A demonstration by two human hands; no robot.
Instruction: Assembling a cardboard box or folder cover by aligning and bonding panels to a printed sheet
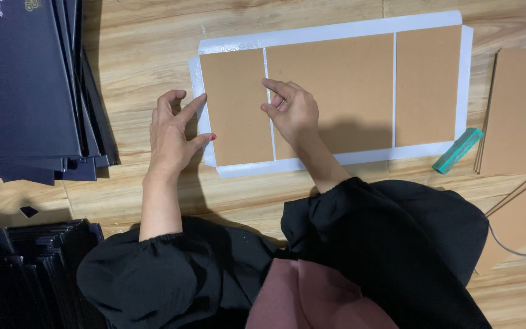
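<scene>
A white sheet (336, 29) lies flat on the wooden floor with three brown cardboard panels on it. My left hand (175, 131) rests at the sheet's left edge, index finger and thumb touching the outer side of the small left panel (234, 109). My right hand (291, 111) presses its fingertips at the narrow white gap between that panel and the wide middle panel (336, 85). The right panel (427, 85) lies untouched. Neither hand grips anything.
Stacks of dark blue-black covers (25, 85) lie at the left, with more at the lower left (25, 268). A teal block (458, 150) sits by the sheet's right corner. Piles of brown cardboard (518, 109) lie at the right, with a grey cable (509, 247).
</scene>
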